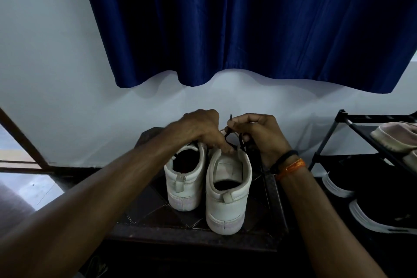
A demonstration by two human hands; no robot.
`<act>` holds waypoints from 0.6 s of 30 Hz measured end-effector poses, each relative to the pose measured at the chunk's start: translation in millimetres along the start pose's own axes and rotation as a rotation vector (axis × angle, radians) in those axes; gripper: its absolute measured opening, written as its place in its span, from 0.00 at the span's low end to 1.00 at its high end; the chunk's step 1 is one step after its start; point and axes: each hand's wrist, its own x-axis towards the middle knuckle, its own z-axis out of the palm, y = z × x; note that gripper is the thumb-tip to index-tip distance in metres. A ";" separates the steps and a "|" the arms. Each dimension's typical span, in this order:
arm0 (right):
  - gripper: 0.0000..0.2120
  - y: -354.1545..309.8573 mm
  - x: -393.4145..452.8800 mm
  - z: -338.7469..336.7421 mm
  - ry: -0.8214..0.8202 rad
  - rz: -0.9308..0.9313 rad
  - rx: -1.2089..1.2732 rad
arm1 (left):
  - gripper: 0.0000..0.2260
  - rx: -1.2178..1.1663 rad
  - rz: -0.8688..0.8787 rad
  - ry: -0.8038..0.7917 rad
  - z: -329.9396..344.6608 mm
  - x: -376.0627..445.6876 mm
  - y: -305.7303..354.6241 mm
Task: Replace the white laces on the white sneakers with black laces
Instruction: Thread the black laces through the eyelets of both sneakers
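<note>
The fingers of my right hand (259,133) are curled and pinch the black lace (230,135) close to its tip, and the stiff end of the lace stands up above my thumb. The fingers of my left hand (203,128) are bent down over the front of the right sneaker (228,187); they seem to grip the lace where it loops near the eyelets, but the back of the hand hides the fingertips, so I cannot tell exactly how they hold it. The lace runs between my two hands, just above the tongue of the right sneaker, and more of it hangs dark on the right side of this shoe. On my right wrist sit a black band (284,160) and an orange thread (292,168). The left sneaker (184,178) stands touching the right sneaker on its left, heel toward me like the other. Both shoes stand on a dark low table (158,210). To the right of the right sneaker, well apart, is a black shoe rack (352,128) with other shoes. Behind the right sneaker is a pale wall, and above it hangs a blue curtain (248,18).
</note>
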 end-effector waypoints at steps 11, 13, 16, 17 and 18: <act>0.04 2.2 5.0 -2.1 -0.143 -0.079 -0.679 | 0.20 -0.296 -0.153 -0.078 -6.6 18.1 -18.3; 0.04 -2.1 4.3 -0.8 -0.169 -0.093 -0.751 | 0.14 -0.336 -0.161 -0.100 -6.8 20.7 -20.5; 0.02 -6.6 1.9 1.3 -0.194 -0.109 -0.744 | 0.07 -0.378 -0.172 -0.131 -8.6 21.7 -20.7; 0.01 -7.0 0.4 2.8 -0.206 -0.107 -0.708 | 0.07 -0.394 -0.176 -0.141 -8.8 21.5 -21.0; 0.01 -7.1 -1.0 4.2 -0.219 -0.100 -0.668 | 0.08 -0.407 -0.180 -0.148 -9.0 21.4 -21.4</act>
